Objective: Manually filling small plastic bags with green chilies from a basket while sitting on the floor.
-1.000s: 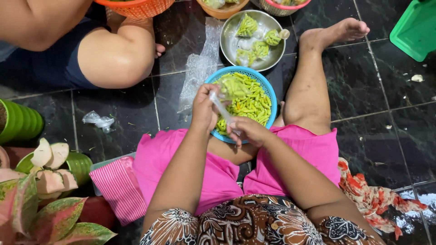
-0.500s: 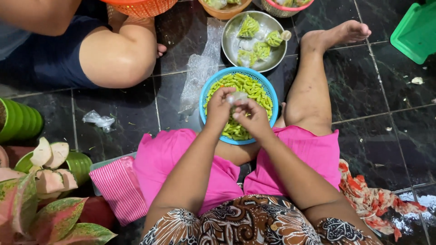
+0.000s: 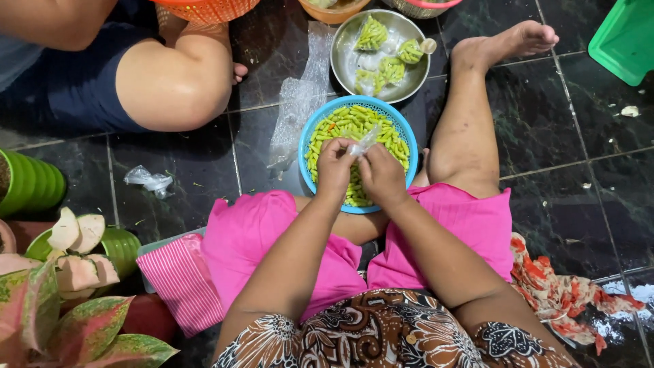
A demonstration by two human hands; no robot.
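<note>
Sitting on the dark tiled floor (image 3: 599,177), we have one leg (image 3: 470,116) stretched out ahead and pink shorts (image 3: 272,238) over our thighs. Another person's bent knee (image 3: 170,82) fills the upper left, well apart from our hands. At the lower left stand potted plants with pink-green leaves (image 3: 61,320), and just beside them lies a pink striped cloth (image 3: 180,276). Between our legs sits the round blue bowl (image 3: 398,133), full of yellow-green chilies (image 3: 340,126) with a few orange ones among them. Just beyond it, nearly touching its far rim, is a steel bowl (image 3: 344,61) holding several small filled bags of chilies (image 3: 373,34). A strip of clear plastic bags (image 3: 300,102) lies on the floor to the left of both bowls, and a crumpled scrap of plastic (image 3: 148,180) lies farther left. Our left hand (image 3: 335,167) and right hand (image 3: 383,176) meet over the near side of the blue bowl, fingers pinched narrowly together on a small clear plastic bag (image 3: 364,142), which sticks up between them above the chilies. We cannot tell what is in that bag.
</note>
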